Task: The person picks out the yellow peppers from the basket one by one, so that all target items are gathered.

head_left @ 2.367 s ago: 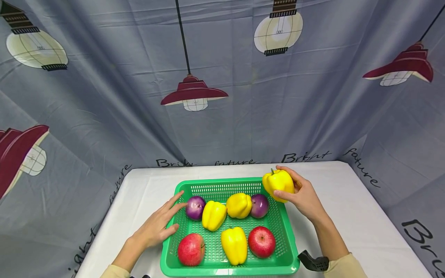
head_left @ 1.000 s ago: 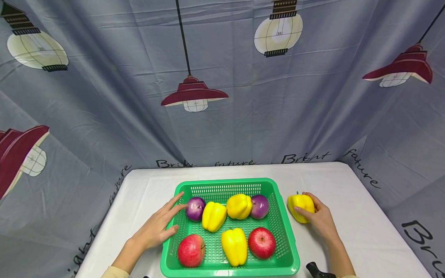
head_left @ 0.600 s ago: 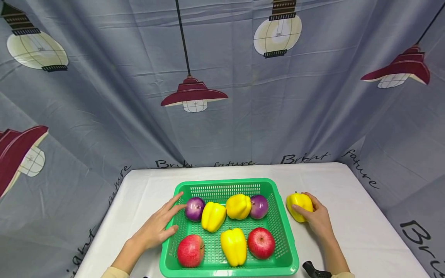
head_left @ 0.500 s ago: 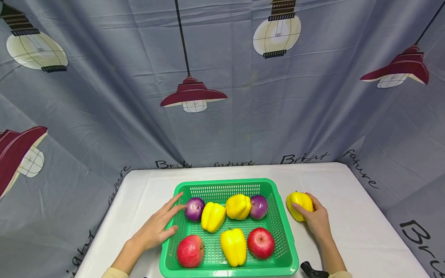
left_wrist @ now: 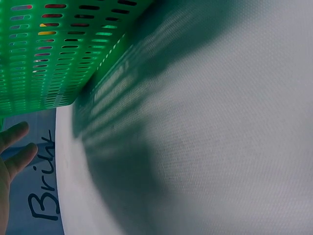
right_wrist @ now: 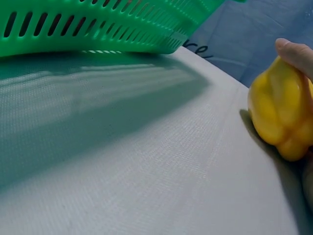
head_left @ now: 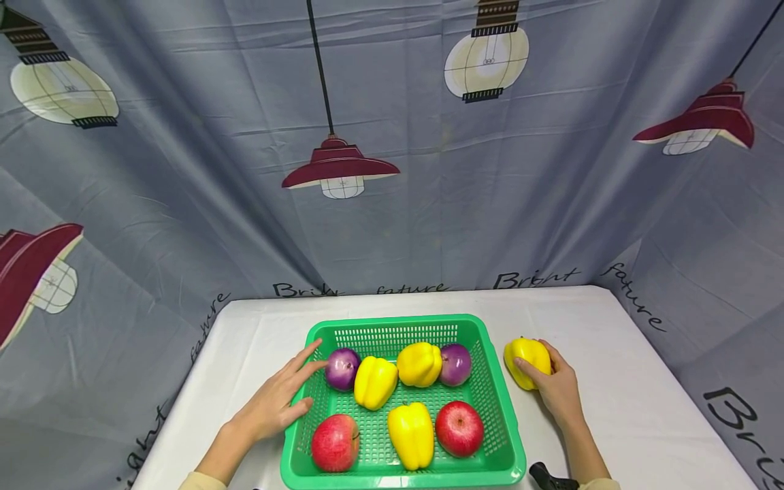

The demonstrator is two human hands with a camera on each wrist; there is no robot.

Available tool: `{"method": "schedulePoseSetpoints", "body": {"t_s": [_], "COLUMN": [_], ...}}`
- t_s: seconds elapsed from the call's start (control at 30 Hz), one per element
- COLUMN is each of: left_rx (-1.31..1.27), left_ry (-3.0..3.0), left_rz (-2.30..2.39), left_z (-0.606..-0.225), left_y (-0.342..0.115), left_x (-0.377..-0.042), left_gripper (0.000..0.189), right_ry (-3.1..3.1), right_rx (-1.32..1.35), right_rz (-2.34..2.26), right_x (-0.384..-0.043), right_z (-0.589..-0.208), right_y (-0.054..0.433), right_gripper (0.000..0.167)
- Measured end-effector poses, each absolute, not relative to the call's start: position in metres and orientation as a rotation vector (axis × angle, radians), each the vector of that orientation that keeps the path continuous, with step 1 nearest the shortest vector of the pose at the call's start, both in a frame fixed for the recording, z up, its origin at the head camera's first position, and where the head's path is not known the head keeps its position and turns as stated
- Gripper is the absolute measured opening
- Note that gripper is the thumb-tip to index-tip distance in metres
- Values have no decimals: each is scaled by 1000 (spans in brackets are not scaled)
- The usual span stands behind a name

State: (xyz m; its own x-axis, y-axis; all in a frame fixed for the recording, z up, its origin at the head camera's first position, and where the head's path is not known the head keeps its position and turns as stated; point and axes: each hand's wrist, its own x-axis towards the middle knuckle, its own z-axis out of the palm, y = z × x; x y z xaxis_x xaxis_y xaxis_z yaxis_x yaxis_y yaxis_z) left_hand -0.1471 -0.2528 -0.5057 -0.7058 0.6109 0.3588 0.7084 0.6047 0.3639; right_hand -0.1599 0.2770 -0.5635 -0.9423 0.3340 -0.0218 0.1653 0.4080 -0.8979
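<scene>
My right hand (head_left: 560, 388) grips a yellow bell pepper (head_left: 527, 363) on the white tabletop, right of the green basket (head_left: 511, 435). In the right wrist view the thumb lies over the top of that yellow bell pepper (right_wrist: 279, 107), which sits at the cloth. With fingers spread, my left hand (head_left: 269, 401) is at the basket's left rim, fingertips close to a purple round fruit (head_left: 342, 369). Also in the basket are another purple round fruit (head_left: 456, 365), several yellow bell peppers (head_left: 411, 435), a red apple (head_left: 335, 442) and a second red apple (head_left: 459, 429).
A white cloth (head_left: 637, 408) covers the table (head_left: 263, 320). Behind it hangs a grey-blue curtain (head_left: 392, 238) printed with lamps and lettering. A black strap piece (head_left: 551, 478) shows at the right wrist.
My right hand has carried the yellow bell pepper from over the basket's back right corner down to the table on the right. Over the last half second little moves. The left hand stays put.
</scene>
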Motion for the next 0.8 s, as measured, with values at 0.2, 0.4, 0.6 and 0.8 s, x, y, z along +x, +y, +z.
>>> {"method": "schedulePoseSetpoints", "body": {"t_s": [0.2, 0.4, 0.6, 0.8], "left_rx": [-1098, -1099, -1105, -1096], "left_ry": [-2639, -2641, -2636, -2636], "left_rz": [-723, -722, -723, -721], "left_z": [-506, -505, -504, -505], "left_y": [-253, -253, -253, -253], "left_x": [-147, -147, -148, -147], "left_gripper": [60, 61, 59, 58], "right_ry": [-2506, -2453, -2427, -2491], "right_rx": [-361, -214, -74, 56], "right_rz": [1643, 1767, 1776, 1627], "right_x": [-157, -150, -141, -139], "right_z": [-563, -562, -557, -541], "right_y": [284, 293, 305, 317], "right_gripper": [93, 98, 97, 100]}}
